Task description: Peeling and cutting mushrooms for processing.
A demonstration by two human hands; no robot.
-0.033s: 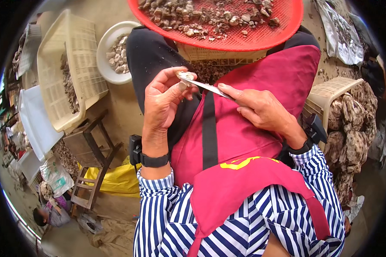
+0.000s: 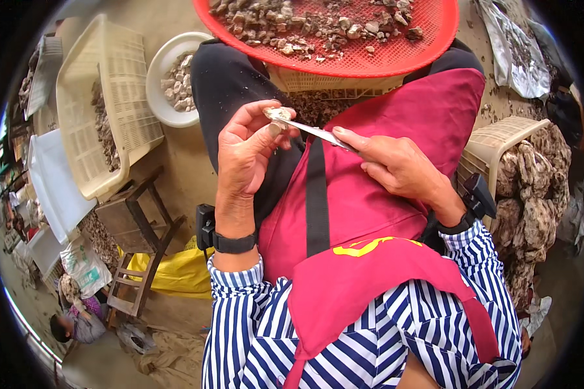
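Note:
Between the thumb and fingers of my left hand (image 2: 250,139) is a small whitish lump (image 2: 278,114) with brownish patches; I cannot tell its kind. My right hand (image 2: 399,162) is closed round the handle end of a knife (image 2: 321,134), the grip hidden under the fingers. The blade slants up to the left, and its tip touches the lump. Both hands are above my lap, over a dark red apron (image 2: 369,214). Beyond them, a shallow red sieve basket (image 2: 344,65) carries many brown and grey chunks.
A white basin (image 2: 155,87) of pale pieces stands left, beside a cream plastic crate (image 2: 78,117). Nearer are a wooden stool (image 2: 126,223) and yellow sack (image 2: 168,272). At right, large brown wrinkled lumps (image 2: 528,194) lie by another crate (image 2: 499,139). Another person (image 2: 84,324) is far lower left.
The lump has turned slightly in my left fingers. The knife and my right hand have shifted a very little; everything else looks the same.

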